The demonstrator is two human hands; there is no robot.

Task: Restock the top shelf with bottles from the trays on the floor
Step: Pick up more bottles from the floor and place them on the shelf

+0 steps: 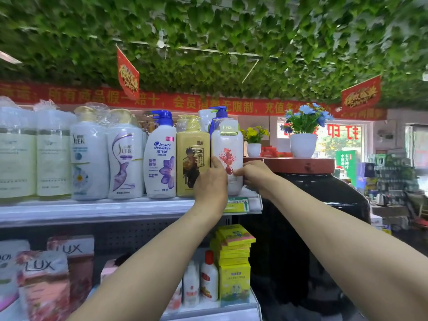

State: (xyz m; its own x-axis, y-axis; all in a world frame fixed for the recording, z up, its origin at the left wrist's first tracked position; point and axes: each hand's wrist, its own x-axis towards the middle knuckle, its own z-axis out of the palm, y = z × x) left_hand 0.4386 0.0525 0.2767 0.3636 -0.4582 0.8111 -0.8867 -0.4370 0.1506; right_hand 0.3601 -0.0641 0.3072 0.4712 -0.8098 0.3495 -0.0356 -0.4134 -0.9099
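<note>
Presently you have both hands on the white bottle with the red floral print (pixel 228 156), which stands upright at the right-hand end of the top shelf (pixel 92 210), its base on the shelf just above the yellow-green price tag (pixel 237 204). Your left hand (pixel 212 184) wraps the bottle's lower left side, thumb up against the label; your right hand (pixel 257 176) holds the lower right side with fingers curled behind. Two-sided support appears deliberate: the bottle sits near the shelf's open end, where a nudge could tip it off.

Its left flank is touching, or very nearly touching, the yellow bottle (pixel 192 158), which continues the row with the Head & Shoulders bottle (pixel 161 158) and the Slek bottles (pixel 108 156). A blue-pump bottle (pixel 218 117) stands behind.

Judgement: placement is nearly complete; you seem to be squaring the label forward and closing the gap. The floor trays are out of view, so remaining stock cannot be assessed.
</note>
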